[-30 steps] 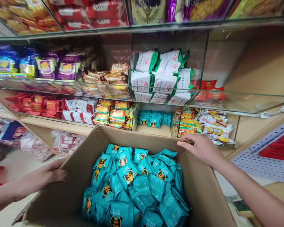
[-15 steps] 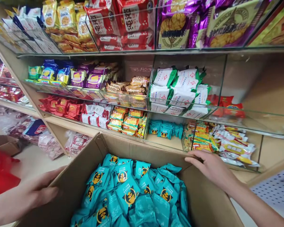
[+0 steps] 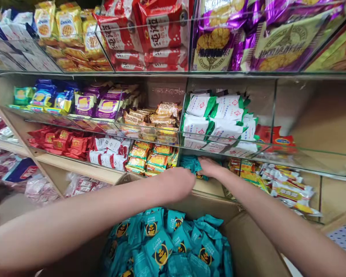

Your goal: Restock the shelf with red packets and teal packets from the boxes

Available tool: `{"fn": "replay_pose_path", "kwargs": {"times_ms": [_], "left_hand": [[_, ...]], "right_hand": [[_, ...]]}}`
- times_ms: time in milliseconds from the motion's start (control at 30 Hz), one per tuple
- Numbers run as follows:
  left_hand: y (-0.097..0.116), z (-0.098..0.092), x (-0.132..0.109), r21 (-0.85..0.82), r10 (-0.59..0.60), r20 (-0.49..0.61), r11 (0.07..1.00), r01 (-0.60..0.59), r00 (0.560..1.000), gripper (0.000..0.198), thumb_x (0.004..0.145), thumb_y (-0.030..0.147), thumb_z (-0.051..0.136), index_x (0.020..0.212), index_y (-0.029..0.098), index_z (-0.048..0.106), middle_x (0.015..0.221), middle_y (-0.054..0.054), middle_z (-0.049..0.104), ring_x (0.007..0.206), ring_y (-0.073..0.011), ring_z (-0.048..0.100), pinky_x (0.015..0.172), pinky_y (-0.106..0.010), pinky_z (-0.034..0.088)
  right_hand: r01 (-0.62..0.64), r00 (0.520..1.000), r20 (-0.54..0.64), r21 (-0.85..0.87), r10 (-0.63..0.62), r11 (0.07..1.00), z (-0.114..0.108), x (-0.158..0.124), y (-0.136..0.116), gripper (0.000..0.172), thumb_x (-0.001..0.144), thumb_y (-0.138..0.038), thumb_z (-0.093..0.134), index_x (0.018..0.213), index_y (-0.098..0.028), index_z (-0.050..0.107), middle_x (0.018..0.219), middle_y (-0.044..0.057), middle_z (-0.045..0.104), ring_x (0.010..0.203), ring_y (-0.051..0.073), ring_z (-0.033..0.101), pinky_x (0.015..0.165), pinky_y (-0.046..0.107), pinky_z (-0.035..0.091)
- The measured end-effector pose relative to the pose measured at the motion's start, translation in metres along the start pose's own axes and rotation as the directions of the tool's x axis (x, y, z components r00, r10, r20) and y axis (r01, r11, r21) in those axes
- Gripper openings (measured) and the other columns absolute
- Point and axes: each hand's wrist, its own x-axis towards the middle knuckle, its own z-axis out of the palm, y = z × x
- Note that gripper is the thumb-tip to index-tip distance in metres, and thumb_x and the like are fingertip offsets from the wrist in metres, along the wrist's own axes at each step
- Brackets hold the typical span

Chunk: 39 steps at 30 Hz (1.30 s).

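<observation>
My right hand (image 3: 210,167) reaches into the low shelf compartment and touches the small teal snack packets (image 3: 189,161) there. Its fingers are partly hidden against them, so their grip is unclear. My left hand (image 3: 180,184) is stretched across the box, just in front of that compartment. Motion blur smears its fingers, and no held thing shows. Below both arms stands an open cardboard box (image 3: 256,234), holding many teal packets (image 3: 161,250) with a black and yellow round emblem.
Glass dividers and a glass shelf edge (image 3: 150,132) frame the compartment. To its left lie yellow-orange packets (image 3: 157,159), to its right white-and-yellow packets (image 3: 291,190). White-and-green packets (image 3: 227,111) sit directly above. Plastic bags of goods (image 3: 85,184) lie under the shelf at left.
Both hands have left the box's rims. The right has moved forward and left into the compartment with the teal packets; the left has swung right across the box. The view has shifted slightly.
</observation>
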Motion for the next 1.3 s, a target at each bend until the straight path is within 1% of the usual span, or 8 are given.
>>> {"fn": "replay_pose_path", "kwargs": {"times_ms": [33, 167, 300, 500, 767, 933, 1100, 1300], "left_hand": [[0.007, 0.008, 0.027, 0.079, -0.015, 0.104, 0.997, 0.007, 0.994, 0.031, 0.068, 0.011, 0.054, 0.098, 0.013, 0.06, 0.1, -0.012, 0.063, 0.094, -0.0244, 0.057, 0.082, -0.032, 0.043], [0.007, 0.043, 0.112, 0.129, -0.167, 0.064, 0.979, 0.158, 0.984, 0.052, 0.07, 0.006, 0.053, 0.12, 0.003, 0.041, 0.12, -0.025, 0.046, 0.114, -0.0319, 0.041, 0.09, -0.043, 0.036], [-0.017, 0.073, 0.143, 0.142, -0.273, 0.025, 0.953, 0.267, 0.962, 0.051, 0.076, 0.024, 0.055, 0.122, 0.011, 0.039, 0.127, -0.018, 0.04, 0.114, -0.0289, 0.04, 0.09, -0.047, 0.036], [-0.031, 0.094, 0.148, 0.162, -0.263, -0.082, 0.948, 0.273, 0.961, 0.034, 0.082, 0.028, 0.048, 0.113, 0.015, 0.046, 0.118, -0.01, 0.046, 0.103, -0.0218, 0.048, 0.084, -0.044, 0.041], [-0.03, 0.092, 0.15, 0.134, -0.257, -0.075, 0.955, 0.265, 0.964, 0.031, 0.082, 0.028, 0.047, 0.109, 0.014, 0.048, 0.113, -0.009, 0.049, 0.098, -0.0199, 0.05, 0.081, -0.041, 0.043], [-0.03, 0.093, 0.149, 0.102, -0.243, -0.076, 0.963, 0.25, 0.967, 0.03, 0.077, 0.017, 0.051, 0.106, 0.009, 0.051, 0.112, -0.016, 0.047, 0.102, -0.025, 0.046, 0.079, -0.036, 0.041], [-0.028, 0.095, 0.146, 0.099, -0.219, -0.11, 0.968, 0.229, 0.97, 0.031, 0.076, 0.013, 0.047, 0.106, 0.013, 0.051, 0.11, -0.017, 0.048, 0.105, -0.0277, 0.042, 0.082, -0.038, 0.036], [-0.02, 0.083, 0.135, 0.075, -0.158, -0.085, 0.983, 0.165, 0.984, 0.032, 0.077, 0.014, 0.044, 0.109, 0.014, 0.05, 0.111, -0.017, 0.05, 0.109, -0.0294, 0.04, 0.089, -0.047, 0.028]], "right_hand": [[-0.021, 1.0, 0.008, -0.002, 0.021, 1.0, 0.006, 0.009, 0.002, 0.057, 0.062, -0.024, 0.065, 0.115, -0.012, 0.046, 0.117, 0.016, 0.049, 0.107, 0.025, 0.046, 0.082, 0.029, 0.036], [-0.07, 0.997, -0.013, -0.023, 0.07, 0.997, 0.024, 0.017, 0.012, 0.049, 0.068, -0.03, 0.06, 0.113, -0.018, 0.047, 0.117, 0.013, 0.048, 0.11, 0.027, 0.041, 0.083, 0.035, 0.035], [-0.065, 0.997, -0.043, -0.039, 0.063, 0.997, 0.033, 0.008, 0.017, 0.055, 0.056, -0.034, 0.069, 0.105, -0.019, 0.049, 0.116, 0.011, 0.047, 0.11, 0.029, 0.038, 0.087, 0.041, 0.03], [-0.071, 0.997, -0.039, -0.022, 0.071, 0.997, 0.038, 0.003, 0.008, 0.051, 0.061, -0.024, 0.064, 0.106, -0.014, 0.042, 0.107, 0.013, 0.053, 0.106, 0.026, 0.043, 0.095, 0.044, 0.02], [-0.073, 0.983, 0.168, -0.029, 0.077, 0.997, -0.002, -0.012, 0.022, 0.078, 0.052, -0.03, 0.071, 0.12, -0.018, 0.035, 0.118, 0.009, 0.049, 0.105, 0.021, 0.047, 0.082, 0.028, 0.038], [-0.153, 0.944, 0.266, -0.169, 0.195, 0.974, -0.001, -0.018, 0.024, 0.049, 0.049, -0.019, 0.073, 0.096, -0.014, 0.058, 0.104, 0.013, 0.057, 0.101, 0.028, 0.049, 0.078, 0.033, 0.04], [-0.256, 0.948, 0.13, -0.229, 0.291, 0.939, 0.01, -0.017, 0.017, 0.05, 0.063, -0.012, 0.062, 0.111, -0.01, 0.049, 0.111, 0.02, 0.051, 0.108, 0.031, 0.044, 0.079, 0.038, 0.039], [-0.238, 0.935, 0.22, -0.192, 0.278, 0.952, 0.004, -0.011, 0.029, 0.034, 0.069, -0.015, 0.061, 0.103, -0.012, 0.055, 0.097, 0.014, 0.06, 0.092, 0.022, 0.056, 0.072, 0.028, 0.044]]}}
